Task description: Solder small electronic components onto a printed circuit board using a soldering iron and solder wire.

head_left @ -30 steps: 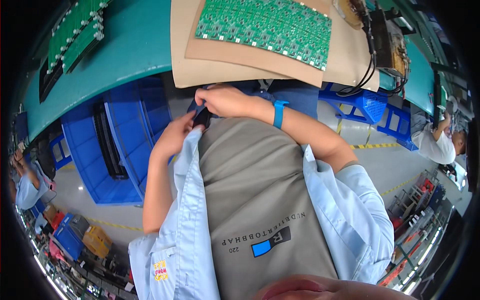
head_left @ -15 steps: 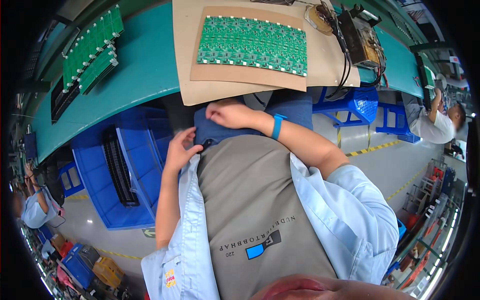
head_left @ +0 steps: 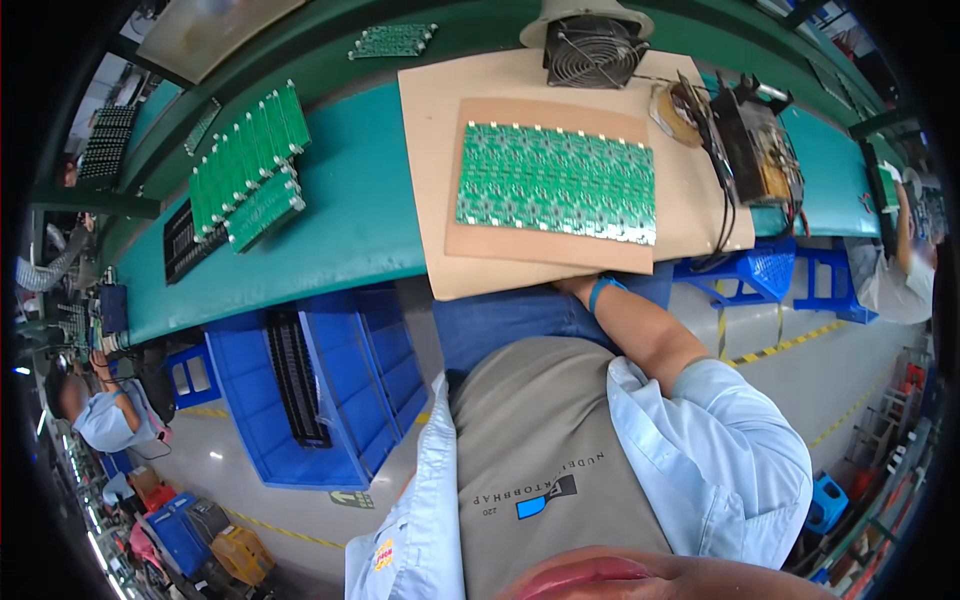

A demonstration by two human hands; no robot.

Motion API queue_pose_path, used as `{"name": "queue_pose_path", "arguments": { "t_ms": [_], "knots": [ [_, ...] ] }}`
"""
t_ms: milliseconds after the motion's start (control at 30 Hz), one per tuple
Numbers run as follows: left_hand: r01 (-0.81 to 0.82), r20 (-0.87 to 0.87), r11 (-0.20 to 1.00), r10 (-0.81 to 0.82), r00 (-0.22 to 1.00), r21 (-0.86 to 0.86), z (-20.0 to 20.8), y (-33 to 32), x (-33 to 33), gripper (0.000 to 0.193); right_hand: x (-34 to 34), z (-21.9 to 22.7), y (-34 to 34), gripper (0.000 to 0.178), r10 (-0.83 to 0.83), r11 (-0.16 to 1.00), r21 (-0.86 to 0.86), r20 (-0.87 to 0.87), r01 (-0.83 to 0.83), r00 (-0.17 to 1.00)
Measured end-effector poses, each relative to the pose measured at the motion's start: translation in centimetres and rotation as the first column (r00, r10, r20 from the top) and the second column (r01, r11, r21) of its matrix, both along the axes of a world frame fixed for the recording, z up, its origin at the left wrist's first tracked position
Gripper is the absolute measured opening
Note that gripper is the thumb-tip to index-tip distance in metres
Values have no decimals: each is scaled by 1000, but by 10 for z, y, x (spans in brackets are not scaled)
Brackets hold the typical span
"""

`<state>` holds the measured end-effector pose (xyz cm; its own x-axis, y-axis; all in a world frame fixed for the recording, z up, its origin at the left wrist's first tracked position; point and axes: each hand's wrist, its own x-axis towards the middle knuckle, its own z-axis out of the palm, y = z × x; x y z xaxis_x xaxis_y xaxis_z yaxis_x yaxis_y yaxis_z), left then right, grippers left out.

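A panel of green circuit boards (head_left: pixel 555 185) lies on a brown cardboard piece (head_left: pixel 545 252) on top of a larger tan sheet (head_left: pixel 428 150) at the bench's front edge. My right hand (head_left: pixel 573 286) is low over my lap, just at the sheet's near edge. Its fingers are tucked out of sight under that edge, so their grip is hidden. A blue band (head_left: pixel 606 289) circles the right wrist. My left hand is outside the picture; only the pale blue sleeve on that side shows.
Green board panels (head_left: pixel 250 160) stand in a black rack at the left. A fan (head_left: pixel 597 55) sits at the back, and a dark metal device with cables (head_left: pixel 755 150) at the right. Below are blue bins (head_left: pixel 255 400) and a blue stool (head_left: pixel 755 278). Co-workers sit at both sides.
My left hand has left the picture. The right hand has gone from above my lap to the sheet's edge, partly underneath. The view has tilted up, showing the fan and more bench.
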<state>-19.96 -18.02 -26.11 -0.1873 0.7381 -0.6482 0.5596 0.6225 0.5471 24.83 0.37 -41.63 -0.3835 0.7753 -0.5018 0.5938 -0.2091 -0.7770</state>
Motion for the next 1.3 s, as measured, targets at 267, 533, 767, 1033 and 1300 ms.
{"name": "queue_pose_path", "arguments": {
  "t_ms": [267,533,767,1033,1300],
  "knots": [
    [-183,-136,966,159,978,-184,105,38,55,42,-30,96,32,61,-411,785,-598,-307,162,858],
    [-451,31,801,502,864,-392,203,31,125,41,154,166,-97,58,45,920,-370,-228,-129,973],
    [-257,643,707,707,295,-659,80,-102,66,42,64,379,-23,56,236,945,-235,12,-227,972],
    [-266,690,738,675,261,-621,36,-79,76,39,47,329,-23,57,685,620,-75,537,-781,493],
    [-275,756,796,601,260,-539,-29,-76,61,38,-2,248,-47,93,-379,895,-243,30,375,925]
  ]
}}
